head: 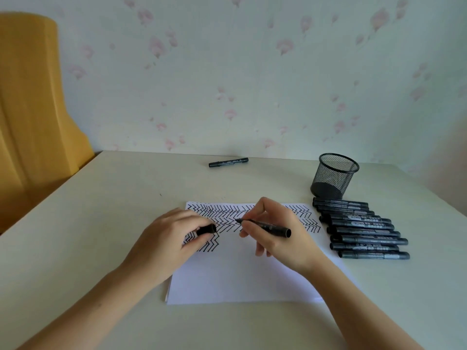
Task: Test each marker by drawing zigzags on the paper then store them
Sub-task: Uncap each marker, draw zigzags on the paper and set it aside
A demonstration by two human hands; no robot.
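Yellow chair back (32, 102) at far left, beside the table (101, 223). Left hand (174, 238) rests on the left part of the paper (240, 279), fingers curled round a black cap (206, 229), open end facing right. Paper lies flat mid-table; black zigzags (222, 218) fill its top band, plus a small patch under the left hand. 1 capped marker (228, 162) lies alone near the table's far edge, well apart from the paper. Right hand (275, 231) pinches an uncapped black marker (265, 226) in a writing grip, tip pointing left at the zigzag rows; can't tell if the tip touches the sheet. Right of the paper: a row of capped black markers (364, 229), about 10, lying side by side and touching. Behind them, black mesh pen holder (334, 176) upright, no markers visible in it.
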